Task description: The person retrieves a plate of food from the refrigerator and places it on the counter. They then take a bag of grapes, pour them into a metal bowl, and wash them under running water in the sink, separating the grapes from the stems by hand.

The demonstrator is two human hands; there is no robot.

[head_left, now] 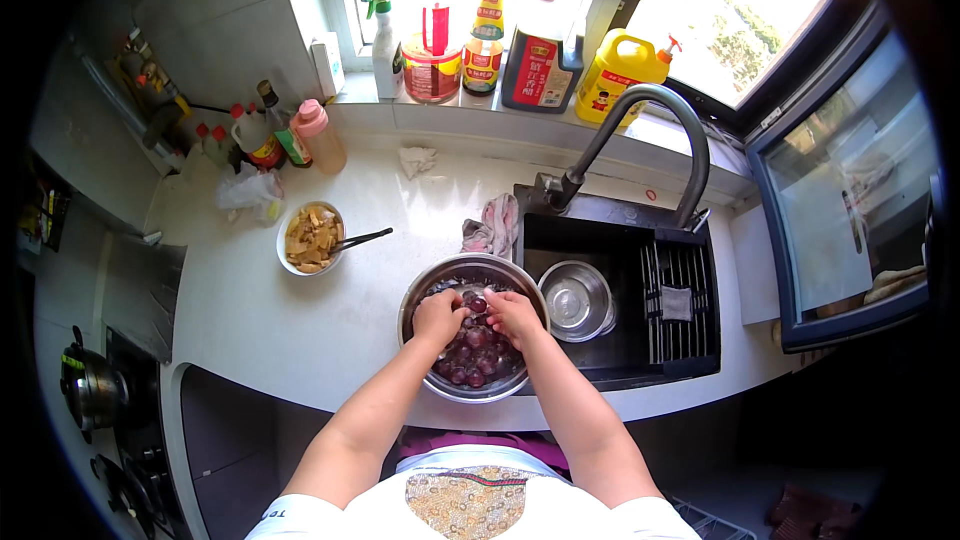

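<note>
My left hand [438, 317] and right hand [514, 316] were both down in the steel bowl [420, 285] just left of the sink [590, 230], fingers curled loosely among the dark red fruit [474, 348], neither clearly clamped on a piece.

A wide, round, shiny steel bowl [418, 292] sits upright at the counter's front edge, just left of the sink, filled with dark purple-red round fruits [472, 352] lying wet and crowded together in water.
</note>
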